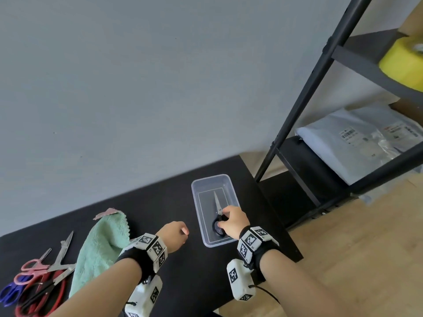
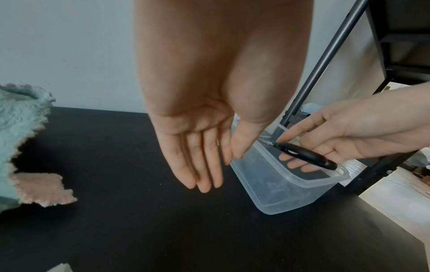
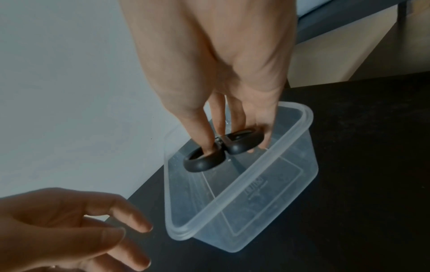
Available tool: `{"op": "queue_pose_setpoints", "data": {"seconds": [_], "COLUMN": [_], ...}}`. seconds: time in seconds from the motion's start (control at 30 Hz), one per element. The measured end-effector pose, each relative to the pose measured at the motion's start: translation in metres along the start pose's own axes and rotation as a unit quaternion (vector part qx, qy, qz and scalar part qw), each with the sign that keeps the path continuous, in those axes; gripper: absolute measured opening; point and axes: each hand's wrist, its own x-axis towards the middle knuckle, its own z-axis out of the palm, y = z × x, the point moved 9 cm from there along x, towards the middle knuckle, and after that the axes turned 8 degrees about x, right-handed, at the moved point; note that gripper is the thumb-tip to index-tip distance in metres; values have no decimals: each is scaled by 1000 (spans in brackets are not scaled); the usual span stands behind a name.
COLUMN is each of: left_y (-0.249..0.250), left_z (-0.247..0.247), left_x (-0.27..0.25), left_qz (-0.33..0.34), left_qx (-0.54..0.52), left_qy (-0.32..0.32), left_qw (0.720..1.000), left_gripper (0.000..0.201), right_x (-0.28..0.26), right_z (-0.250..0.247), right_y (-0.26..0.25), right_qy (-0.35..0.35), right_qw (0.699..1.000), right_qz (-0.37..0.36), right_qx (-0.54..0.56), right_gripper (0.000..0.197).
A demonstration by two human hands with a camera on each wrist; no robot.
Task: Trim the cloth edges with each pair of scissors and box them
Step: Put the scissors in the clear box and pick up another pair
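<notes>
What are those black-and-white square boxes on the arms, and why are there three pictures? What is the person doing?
No robot here, just a person with small cameras strapped on. The checkered boxes sit on wrist bands and carry cameras. One picture comes from a camera on the head, looking down at both hands. The other two come from the wrists and look along the fingers.

On the black table stands a clear plastic box. The right hand holds the black-handled scissors by the handles inside that box. The left hand is beside the box and holds nothing.

Further left lies a green cloth with a pink corner, and next to it a pile of more scissors with pink, blue and red handles.
</notes>
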Motion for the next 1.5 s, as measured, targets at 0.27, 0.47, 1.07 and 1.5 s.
{"op": "queue_pose_setpoints", "data": {"seconds": [0.27,0.47,1.07,1.5], "left_y": [-5,-8,-35,-105], "left_z": [12,13,-8,-40], "left_x": [3,2,-47,-120], "left_qz": [-35,-45,-88,-50], "left_qx": [-6,-8,11,-44], "left_qy": [-3,5,73,124], "left_qw": [999,999,993,990], "left_gripper": [21,22,19,26], "right_x": [19,27,6,-56], "right_z": [10,15,3,68], "right_y": [11,13,-20,-105], "right_qy": [-9,-11,-37,-19], "right_qw": [999,997,988,985], "right_qz": [19,28,-21,-85], "right_qx": [-27,-65,-149,-148], "right_gripper": [38,31,22,33]}}
